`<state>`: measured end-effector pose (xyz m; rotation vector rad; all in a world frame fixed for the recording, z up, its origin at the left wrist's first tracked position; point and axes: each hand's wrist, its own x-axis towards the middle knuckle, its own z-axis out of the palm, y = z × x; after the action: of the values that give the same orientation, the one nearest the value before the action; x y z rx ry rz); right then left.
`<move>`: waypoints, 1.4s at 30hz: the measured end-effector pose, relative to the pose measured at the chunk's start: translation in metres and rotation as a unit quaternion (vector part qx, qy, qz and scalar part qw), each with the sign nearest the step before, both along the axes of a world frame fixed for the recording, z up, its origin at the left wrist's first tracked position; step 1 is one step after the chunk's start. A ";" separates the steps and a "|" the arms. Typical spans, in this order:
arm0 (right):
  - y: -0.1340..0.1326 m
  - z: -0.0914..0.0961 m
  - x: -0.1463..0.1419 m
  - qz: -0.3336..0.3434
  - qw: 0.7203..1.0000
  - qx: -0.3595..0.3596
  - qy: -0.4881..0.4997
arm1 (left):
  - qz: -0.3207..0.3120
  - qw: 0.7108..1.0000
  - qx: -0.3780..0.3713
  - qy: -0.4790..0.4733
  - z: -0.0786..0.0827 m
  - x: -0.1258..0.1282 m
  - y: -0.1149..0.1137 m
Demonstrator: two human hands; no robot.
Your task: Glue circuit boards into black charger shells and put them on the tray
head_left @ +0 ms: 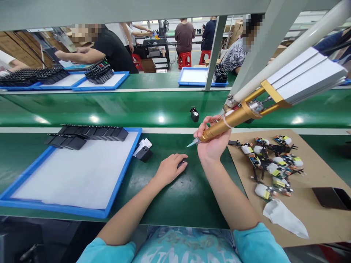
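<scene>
My left hand (169, 168) rests on the green bench, its fingers closed on a small black part (182, 162) that is mostly hidden under them. My right hand (215, 146) holds a gold-coloured cylindrical hand tool (229, 122) with a pale blue pointed tip. That tip points left, above and to the right of my left hand, apart from the black part. Left of my left hand, a black housing (144, 154) with a white piece beside it lies against the tray's edge.
A blue-rimmed tray (120, 175) with rows of black housings (93, 133) stands left. On a cardboard sheet (323, 226) at right lie several small wired assemblies (274, 168), a white tissue (286, 219) and a dark phone (333, 198). One black housing (194, 115) sits on the green strip beyond; co-workers sit behind.
</scene>
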<state>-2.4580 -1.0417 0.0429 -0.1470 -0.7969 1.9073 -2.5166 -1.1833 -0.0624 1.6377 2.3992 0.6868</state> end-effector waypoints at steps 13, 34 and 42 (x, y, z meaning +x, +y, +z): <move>0.002 0.000 0.000 0.000 1.000 -0.004 -0.007 | 0.005 0.989 -0.040 0.144 0.003 -0.008 -0.005; 0.012 -0.003 0.000 -0.004 0.999 -0.039 0.000 | 0.233 0.956 0.071 0.163 0.034 -0.067 -0.014; 0.015 -0.003 0.001 -0.002 0.999 -0.051 0.009 | 0.284 0.934 0.034 -0.216 0.023 -0.161 0.116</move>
<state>-2.4574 -1.0269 0.0403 -0.1928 -0.6869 1.9433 -2.6780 -1.0669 -0.0392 0.6753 2.5071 1.0899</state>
